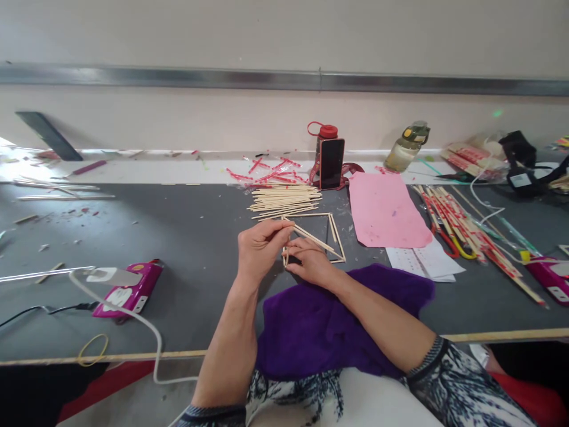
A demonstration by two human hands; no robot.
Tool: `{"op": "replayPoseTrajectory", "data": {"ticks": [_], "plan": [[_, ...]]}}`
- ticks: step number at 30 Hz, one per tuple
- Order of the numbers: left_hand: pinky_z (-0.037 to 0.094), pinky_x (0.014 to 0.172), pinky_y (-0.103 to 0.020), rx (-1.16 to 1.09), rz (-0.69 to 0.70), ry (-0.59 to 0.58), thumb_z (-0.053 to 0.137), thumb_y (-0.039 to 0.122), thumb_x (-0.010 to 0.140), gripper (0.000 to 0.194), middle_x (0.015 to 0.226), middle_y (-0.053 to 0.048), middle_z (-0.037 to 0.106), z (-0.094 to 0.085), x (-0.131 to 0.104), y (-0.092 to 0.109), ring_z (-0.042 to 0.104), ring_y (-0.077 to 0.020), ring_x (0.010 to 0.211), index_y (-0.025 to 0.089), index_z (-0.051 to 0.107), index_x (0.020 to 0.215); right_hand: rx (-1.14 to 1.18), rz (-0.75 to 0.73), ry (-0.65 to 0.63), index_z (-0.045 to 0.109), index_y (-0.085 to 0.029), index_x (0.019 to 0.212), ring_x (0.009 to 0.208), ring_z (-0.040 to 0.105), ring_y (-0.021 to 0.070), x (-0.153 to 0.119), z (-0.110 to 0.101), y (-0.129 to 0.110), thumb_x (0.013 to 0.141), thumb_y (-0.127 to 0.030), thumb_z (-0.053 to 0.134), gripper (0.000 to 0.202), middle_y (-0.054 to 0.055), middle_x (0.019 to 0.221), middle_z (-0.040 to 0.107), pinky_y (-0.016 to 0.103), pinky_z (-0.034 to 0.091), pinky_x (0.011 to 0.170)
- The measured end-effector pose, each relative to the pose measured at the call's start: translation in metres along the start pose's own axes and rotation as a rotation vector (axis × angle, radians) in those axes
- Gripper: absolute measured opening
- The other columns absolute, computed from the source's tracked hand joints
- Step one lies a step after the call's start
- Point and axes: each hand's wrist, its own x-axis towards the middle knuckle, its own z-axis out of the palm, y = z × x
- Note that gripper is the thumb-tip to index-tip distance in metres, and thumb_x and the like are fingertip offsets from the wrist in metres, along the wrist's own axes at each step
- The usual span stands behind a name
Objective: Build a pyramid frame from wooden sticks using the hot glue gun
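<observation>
My left hand is closed, thumb and fingertips pinching the upper left end of a thin wooden stick. This stick slants across a small four-sided frame of wooden sticks lying on the grey table. My right hand is closed at the frame's left side, its thumb and fingers bent around that edge; the fingers cover part of it. Just behind the frame lies a pile of loose wooden sticks. A purple cloth lies under my right forearm at the table's front edge.
Red-and-clear wrappers lie behind the pile, by a phone leaning on a red-capped bottle. Right are a pink sheet, papers, scissors and wrapped sticks. A magenta device with cables sits left.
</observation>
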Motion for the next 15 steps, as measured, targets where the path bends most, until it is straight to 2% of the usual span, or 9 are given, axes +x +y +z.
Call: {"op": "replayPoseTrajectory", "data": {"ticks": [15], "plan": [[0.053, 0.059, -0.019, 0.006, 0.014, 0.014, 0.067, 0.026, 0.078, 0.014, 0.076, 0.0, 0.072, -0.0003, 0.0015, -0.0011, 0.065, -0.0097, 0.058, 0.021, 0.076, 0.088, -0.012, 0.003, 0.01, 0.067, -0.026, 0.101, 0.108, 0.056, 0.0175, 0.0018, -0.0002, 0.0006, 0.078, -0.025, 0.069, 0.023, 0.001, 0.114, 0.062, 0.031, 0.041, 0.094]]}}
